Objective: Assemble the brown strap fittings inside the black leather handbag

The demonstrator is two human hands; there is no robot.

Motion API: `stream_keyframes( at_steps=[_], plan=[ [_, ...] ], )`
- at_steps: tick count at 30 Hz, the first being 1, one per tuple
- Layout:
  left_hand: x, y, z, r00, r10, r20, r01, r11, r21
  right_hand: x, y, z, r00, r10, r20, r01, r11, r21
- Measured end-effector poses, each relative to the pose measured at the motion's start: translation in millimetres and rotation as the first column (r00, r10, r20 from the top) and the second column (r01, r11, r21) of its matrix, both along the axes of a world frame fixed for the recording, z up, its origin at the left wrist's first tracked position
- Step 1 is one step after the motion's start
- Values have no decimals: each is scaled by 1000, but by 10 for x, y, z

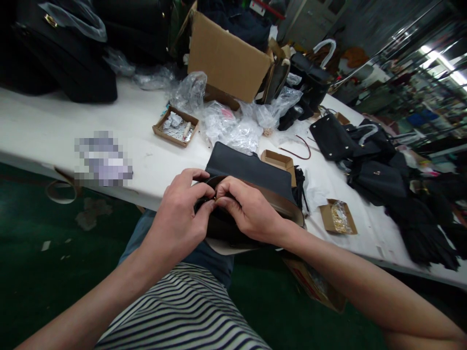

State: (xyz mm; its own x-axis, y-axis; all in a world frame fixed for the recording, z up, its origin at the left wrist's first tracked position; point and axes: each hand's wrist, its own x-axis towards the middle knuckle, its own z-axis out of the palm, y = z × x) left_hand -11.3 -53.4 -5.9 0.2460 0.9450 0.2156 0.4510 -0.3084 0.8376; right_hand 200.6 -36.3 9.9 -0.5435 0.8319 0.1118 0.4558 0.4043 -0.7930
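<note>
A black handbag [251,167] with a tan lining lies at the table's front edge, its mouth open toward me. My left hand [186,209] is closed at the bag's left end, thumb and fingers pinching the edge. Right beside it, my right hand [248,209] pinches at the same spot, fingertips nearly touching those of the left. A tiny brass-coloured bit shows between the fingertips; its kind is too small to make out. The hands cover part of the bag's opening.
Beyond the bag lie clear plastic bags [233,129] and a large cardboard box [226,58]. Small cardboard trays [177,127] hold little parts; another box [338,217] has gold-coloured pieces. Black bags [379,175] are piled at right, more [69,53] at left. A roll of tape [61,192] hangs by the edge.
</note>
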Motion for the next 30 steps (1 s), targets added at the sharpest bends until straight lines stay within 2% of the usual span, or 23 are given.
stream_keyframes(
  at_steps=[8,14,21,30],
  plan=[
    [16,19,-5,1000,-7,28,7,1000,-20,96,107,82,1000,24,15,-21,982,-189],
    [0,19,-7,999,-16,46,18,999,-41,158,215,90,993,99,-70,-118,922,-369],
    [2,13,0,999,-16,35,17,999,-50,161,266,87,991,107,-82,-132,901,-413],
    [-17,-3,-6,999,-26,32,28,999,-43,112,254,81,993,31,-111,-79,881,-467]
  ],
)
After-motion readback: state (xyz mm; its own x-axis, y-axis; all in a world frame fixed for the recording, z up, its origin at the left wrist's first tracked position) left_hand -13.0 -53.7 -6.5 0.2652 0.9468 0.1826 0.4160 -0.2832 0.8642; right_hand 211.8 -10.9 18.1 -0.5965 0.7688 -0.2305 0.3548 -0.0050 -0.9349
